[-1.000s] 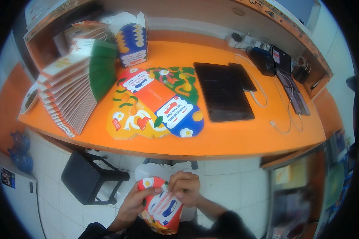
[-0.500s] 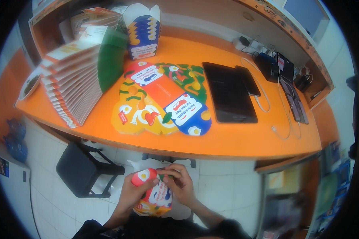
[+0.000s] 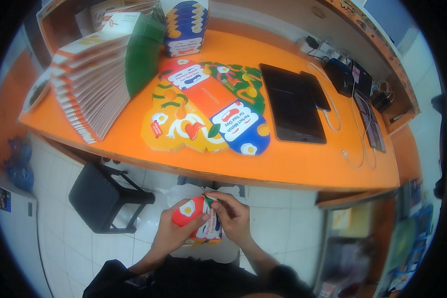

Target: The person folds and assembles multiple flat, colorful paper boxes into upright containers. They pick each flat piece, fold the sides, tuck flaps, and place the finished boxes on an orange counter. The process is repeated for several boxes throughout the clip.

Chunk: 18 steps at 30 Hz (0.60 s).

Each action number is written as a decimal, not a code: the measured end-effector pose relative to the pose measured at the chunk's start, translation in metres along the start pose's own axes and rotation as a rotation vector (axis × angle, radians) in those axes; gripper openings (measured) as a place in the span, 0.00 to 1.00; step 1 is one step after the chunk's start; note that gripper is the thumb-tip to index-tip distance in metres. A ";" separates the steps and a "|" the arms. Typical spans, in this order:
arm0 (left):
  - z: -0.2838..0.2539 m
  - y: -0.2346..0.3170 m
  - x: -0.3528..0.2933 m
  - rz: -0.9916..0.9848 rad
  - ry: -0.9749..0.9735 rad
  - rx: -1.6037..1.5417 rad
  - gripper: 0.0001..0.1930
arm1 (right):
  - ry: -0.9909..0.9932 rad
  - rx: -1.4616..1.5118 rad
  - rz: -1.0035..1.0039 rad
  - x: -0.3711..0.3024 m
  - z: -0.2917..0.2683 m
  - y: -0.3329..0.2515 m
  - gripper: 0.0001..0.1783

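In front of my body, below the desk's front edge, both hands hold a printed cardboard food box (image 3: 212,231) with red, white, yellow and green patches. My left hand (image 3: 172,231) wraps round its red side, with the thumb lying across the front. At the top right corner, the fingers and thumb of my right hand (image 3: 235,218) pinch a folded edge with green print. The fingers partly cover that fold. Flat unfolded box blanks (image 3: 208,97) of the same colourful print lie stacked on the orange desk (image 3: 303,161).
A fanned stack of folded green and white cartons (image 3: 102,79) stands at the desk's left. Behind it is a nested stack of formed blue boxes (image 3: 185,42). A black tablet (image 3: 290,107), a phone (image 3: 315,92) and cables lie to the right. A black stool (image 3: 104,201) stands below.
The box and both hands have shifted slightly up and right in view. The desk sits higher in the picture. My right fingers have moved a little at the folded corner; both hands keep their hold.
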State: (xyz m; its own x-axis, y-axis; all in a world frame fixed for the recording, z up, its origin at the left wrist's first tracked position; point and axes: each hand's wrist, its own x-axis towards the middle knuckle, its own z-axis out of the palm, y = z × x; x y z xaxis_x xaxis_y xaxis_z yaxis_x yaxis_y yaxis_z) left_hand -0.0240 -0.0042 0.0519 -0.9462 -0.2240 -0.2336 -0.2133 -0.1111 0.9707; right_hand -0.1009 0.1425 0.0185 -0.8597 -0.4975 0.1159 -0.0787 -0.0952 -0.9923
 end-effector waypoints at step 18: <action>-0.001 0.000 -0.004 0.052 0.055 -0.052 0.14 | -0.024 0.077 -0.061 -0.012 0.007 0.003 0.15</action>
State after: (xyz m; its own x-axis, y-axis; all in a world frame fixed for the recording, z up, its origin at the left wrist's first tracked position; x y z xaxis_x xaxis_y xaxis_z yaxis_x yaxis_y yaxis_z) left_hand -0.0196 -0.0044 0.0530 -0.9404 -0.2840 -0.1870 -0.1498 -0.1478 0.9776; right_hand -0.0871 0.1425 0.0141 -0.8422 -0.5090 0.1778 -0.0906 -0.1915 -0.9773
